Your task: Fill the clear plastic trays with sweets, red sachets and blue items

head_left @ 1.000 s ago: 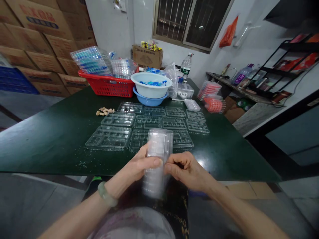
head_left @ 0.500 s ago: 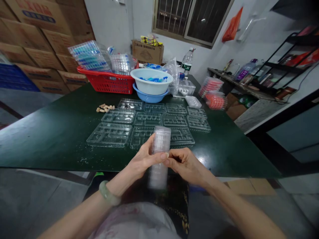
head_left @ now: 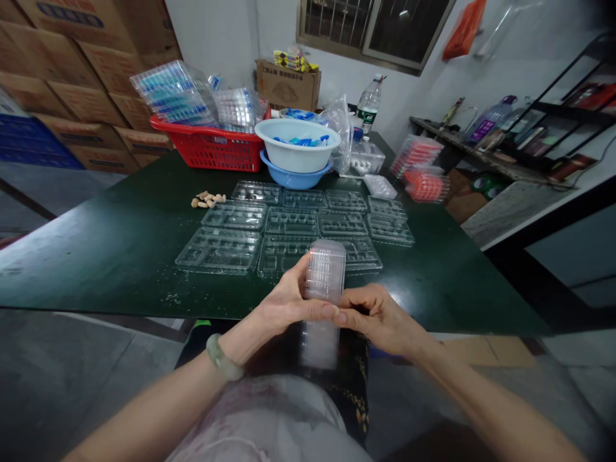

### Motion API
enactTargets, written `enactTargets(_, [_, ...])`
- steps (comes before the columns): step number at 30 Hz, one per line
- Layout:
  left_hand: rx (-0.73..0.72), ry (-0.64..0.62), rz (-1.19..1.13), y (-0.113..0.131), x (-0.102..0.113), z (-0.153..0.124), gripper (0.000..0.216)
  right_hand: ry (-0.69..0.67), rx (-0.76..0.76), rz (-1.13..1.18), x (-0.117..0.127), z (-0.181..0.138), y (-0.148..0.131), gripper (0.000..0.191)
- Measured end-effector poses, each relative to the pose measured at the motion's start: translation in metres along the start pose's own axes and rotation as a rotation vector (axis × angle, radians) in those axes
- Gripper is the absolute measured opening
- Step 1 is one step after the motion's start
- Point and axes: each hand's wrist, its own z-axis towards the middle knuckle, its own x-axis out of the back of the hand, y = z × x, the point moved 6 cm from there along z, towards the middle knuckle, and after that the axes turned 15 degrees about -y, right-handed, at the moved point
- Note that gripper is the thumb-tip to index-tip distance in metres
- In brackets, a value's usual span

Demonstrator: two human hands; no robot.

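A stack of clear plastic trays (head_left: 325, 273) stands on edge at the table's front, its lower end reaching down over my lap. My left hand (head_left: 293, 301) is wrapped round the stack from the left, thumb across the near face. From the right, my right hand (head_left: 373, 314) pinches the stack's edge, thumb and fingers together beside the left thumb tip. Whether it has a single tray's rim between the fingers I cannot tell. Behind the stack, several clear compartment trays (head_left: 219, 249) lie in rows on the green table (head_left: 120, 256).
Peanuts (head_left: 208, 199) lie left of the tray rows. At the back are a red basket (head_left: 216, 149) of packed trays, a white basin (head_left: 297, 154) of blue pieces on a blue basin (head_left: 296, 178), and a water bottle (head_left: 369, 106). Red-filled packs (head_left: 426, 183) sit at the right edge.
The whole scene has shifted slightly in view as my head moved. Both hands keep their hold on the stack, which appears a little farther right in view.
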Motion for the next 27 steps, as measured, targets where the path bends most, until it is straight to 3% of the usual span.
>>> enactTargets(12, [-0.029,-0.014,-0.148,0.000,-0.007,0.000,0.054,0.016,-0.025,0.039,-0.001,-0.009,-0.001,0.034])
enactTargets(15, [0.016,0.092,-0.231,-0.006,0.000,-0.010,0.042,0.048,-0.028,0.018,0.007,-0.018,-0.007,0.034])
enactTargets(18, [0.070,0.252,-0.330,-0.017,0.021,-0.025,0.030,0.098,-0.074,-0.188,0.027,-0.033,-0.012,0.032])
enactTargets(21, [0.081,0.338,-0.415,-0.021,0.044,-0.037,0.032,0.257,-0.256,-0.665,0.064,-0.057,0.000,0.029])
enactTargets(23, [0.054,0.383,-0.407,-0.016,0.057,-0.042,0.033,0.377,-0.507,-1.004,0.092,-0.074,0.021,0.027])
enactTargets(25, [0.024,0.412,-0.377,-0.008,0.066,-0.043,0.033,0.338,-0.808,-1.222,0.115,-0.089,0.053,0.026])
enactTargets(27, [0.011,0.406,-0.361,-0.001,0.068,-0.043,0.037,0.186,-1.001,-1.296,0.129,-0.097,0.084,0.027])
